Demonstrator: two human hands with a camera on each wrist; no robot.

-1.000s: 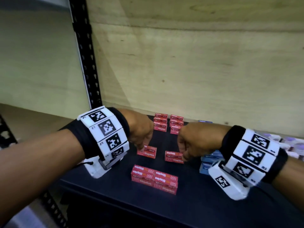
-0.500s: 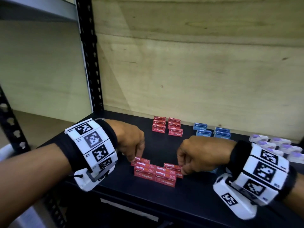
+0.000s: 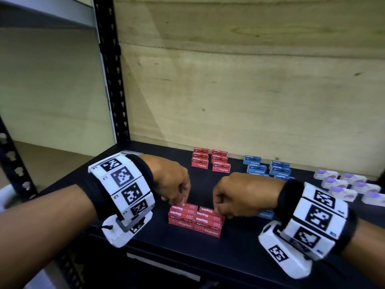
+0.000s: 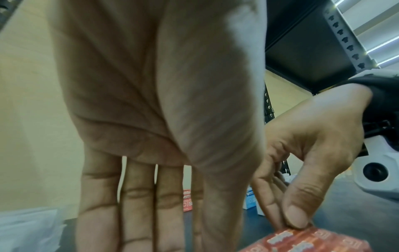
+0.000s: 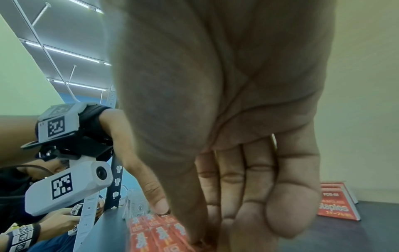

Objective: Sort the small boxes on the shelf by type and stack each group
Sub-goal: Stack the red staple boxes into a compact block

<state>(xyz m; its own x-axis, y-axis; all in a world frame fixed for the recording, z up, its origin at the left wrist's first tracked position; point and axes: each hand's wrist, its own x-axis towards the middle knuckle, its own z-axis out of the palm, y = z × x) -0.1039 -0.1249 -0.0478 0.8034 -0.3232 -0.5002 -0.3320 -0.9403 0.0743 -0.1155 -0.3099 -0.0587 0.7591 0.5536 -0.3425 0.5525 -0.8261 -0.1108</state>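
Left hand: we have our left hand [image 3: 174, 183] at the left end of the near red stack [image 3: 195, 219], its fingers [image 4: 138, 204] pointing down side by side. From the right wrist view its thumb [image 5: 158, 203] touches a top box; we cannot tell whether the box is pinched or only touched.
Right hand: our right hand [image 3: 239, 195] is at the right end of the same stack, thumb and fingers [image 4: 295, 214] pinching the top right red box [image 3: 208, 210] by its edge.
Near red stack: red staples boxes in two columns side by side, near the front edge of the black shelf [image 3: 187, 253], between our hands.
Back red stacks: two more piles of red boxes [image 3: 210, 161] stand side by side close to the wooden back panel [image 3: 250, 90].
Blue boxes: a group of blue boxes [image 3: 267, 166] sits to the right of the back red piles; one more blue box [image 3: 265, 213] shows just behind our right wrist.
Purple boxes: pale boxes with purple print [image 3: 350, 185] lie in rows at the far right of the shelf.
Shelf frame: a black perforated upright [image 3: 110, 69] stands at the left.
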